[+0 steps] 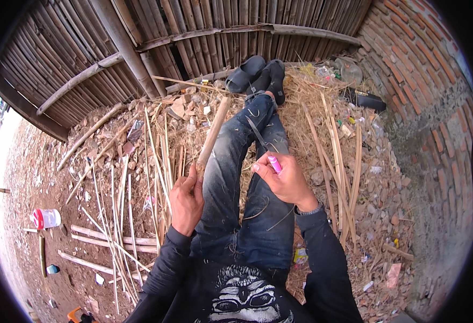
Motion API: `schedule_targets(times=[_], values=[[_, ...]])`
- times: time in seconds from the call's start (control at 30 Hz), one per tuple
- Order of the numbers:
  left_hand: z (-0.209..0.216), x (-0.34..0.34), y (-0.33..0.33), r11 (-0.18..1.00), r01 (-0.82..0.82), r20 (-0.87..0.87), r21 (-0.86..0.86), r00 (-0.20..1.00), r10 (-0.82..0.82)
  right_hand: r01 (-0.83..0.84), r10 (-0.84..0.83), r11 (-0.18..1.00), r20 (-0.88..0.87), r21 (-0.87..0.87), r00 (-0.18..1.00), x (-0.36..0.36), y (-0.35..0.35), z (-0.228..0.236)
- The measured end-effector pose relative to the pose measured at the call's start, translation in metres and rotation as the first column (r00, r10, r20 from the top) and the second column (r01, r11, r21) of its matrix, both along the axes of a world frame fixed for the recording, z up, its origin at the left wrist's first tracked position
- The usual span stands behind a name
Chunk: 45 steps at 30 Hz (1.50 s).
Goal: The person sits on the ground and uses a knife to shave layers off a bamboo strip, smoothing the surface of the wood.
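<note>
My left hand (187, 202) is closed around the near end of a pale split bamboo piece (214, 132), which points away from me beside my left leg. In my right hand (287, 180) is a knife with a pink handle (274, 163); its narrow blade (256, 132) points up and to the left above my legs. Blade and bamboo are apart. Thin curled shavings (258, 209) lie on my jeans (223, 188), and my legs are stretched out with the ankles crossed.
Long thin bamboo strips (121, 215) lie on the ground at left, more strips (336, 156) at right. A white bucket with a red rim (46, 218) lies far left. Dark clogs (245, 74) are by a bamboo wall (215, 46). A brick wall (424, 70) bounds the right. Rubble and litter cover the soil.
</note>
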State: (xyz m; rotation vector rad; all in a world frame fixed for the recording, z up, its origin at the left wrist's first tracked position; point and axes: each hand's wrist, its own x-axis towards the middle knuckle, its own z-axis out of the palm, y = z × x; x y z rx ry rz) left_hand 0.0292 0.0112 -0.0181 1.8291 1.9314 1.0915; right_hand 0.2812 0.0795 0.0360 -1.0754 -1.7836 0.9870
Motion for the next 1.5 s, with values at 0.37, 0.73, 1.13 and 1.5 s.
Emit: schedule_targets(times=[0.37,0.73,1.13,1.5], values=[[0.012,-0.044,0.003,0.842,0.411,0.829,-0.351,0.554,0.075,0.616,-0.676,0.73,0.183,0.296,0.714,0.08,0.053,-0.035],[0.014,-0.021,-0.015,0.679,0.592,0.899,-0.433,0.338,0.279,0.316,-0.315,0.949,0.078,-0.008,0.946,0.026,0.035,-0.018],[0.01,-0.013,-0.019,0.602,0.711,0.9,-0.365,0.104,0.423,-0.09,-0.045,0.969,0.519,0.231,0.854,-0.037,-0.031,-0.034],[0.008,-0.009,-0.026,0.596,0.709,0.917,-0.376,0.193,0.349,-0.039,-0.169,0.95,0.616,0.309,0.769,-0.018,0.017,-0.027]])
